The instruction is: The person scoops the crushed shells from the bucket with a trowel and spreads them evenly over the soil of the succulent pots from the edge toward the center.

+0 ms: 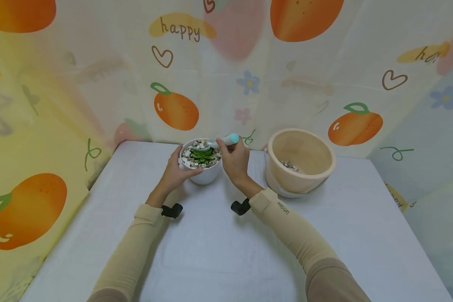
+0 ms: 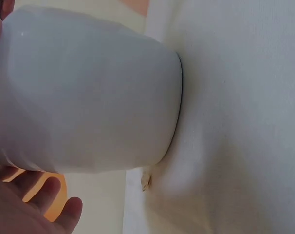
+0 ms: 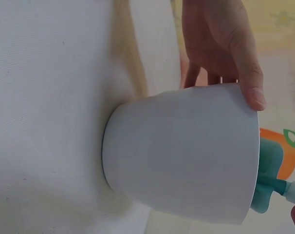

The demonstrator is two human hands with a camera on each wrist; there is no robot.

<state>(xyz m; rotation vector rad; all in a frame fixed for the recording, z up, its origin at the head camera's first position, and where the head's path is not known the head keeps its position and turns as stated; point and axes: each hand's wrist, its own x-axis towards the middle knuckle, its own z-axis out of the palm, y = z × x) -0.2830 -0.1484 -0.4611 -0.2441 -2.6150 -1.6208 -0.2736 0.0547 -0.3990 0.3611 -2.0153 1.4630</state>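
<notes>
A white flowerpot (image 1: 205, 176) stands upright near the table's back edge. In it a green succulent (image 1: 203, 157) is ringed by pale pebbles (image 1: 188, 161). My left hand (image 1: 175, 171) grips the pot's left side, thumb over the near rim and fingers round the outside. From the right, my right hand (image 1: 237, 162) pinches the light-blue handle of a small garden shovel (image 1: 225, 140). The shovel lies slanted over the pot, its head among the pebbles behind the plant. In the right wrist view, the teal shovel head (image 3: 270, 161) shows past the rim.
A beige bucket (image 1: 298, 184) stands right of the pot, some pebbles (image 1: 289, 166) on its bottom. A small pale flake (image 2: 146, 181) lies near the pot's base. Behind the white-covered table (image 1: 211, 251) hangs a patterned curtain (image 1: 219, 92).
</notes>
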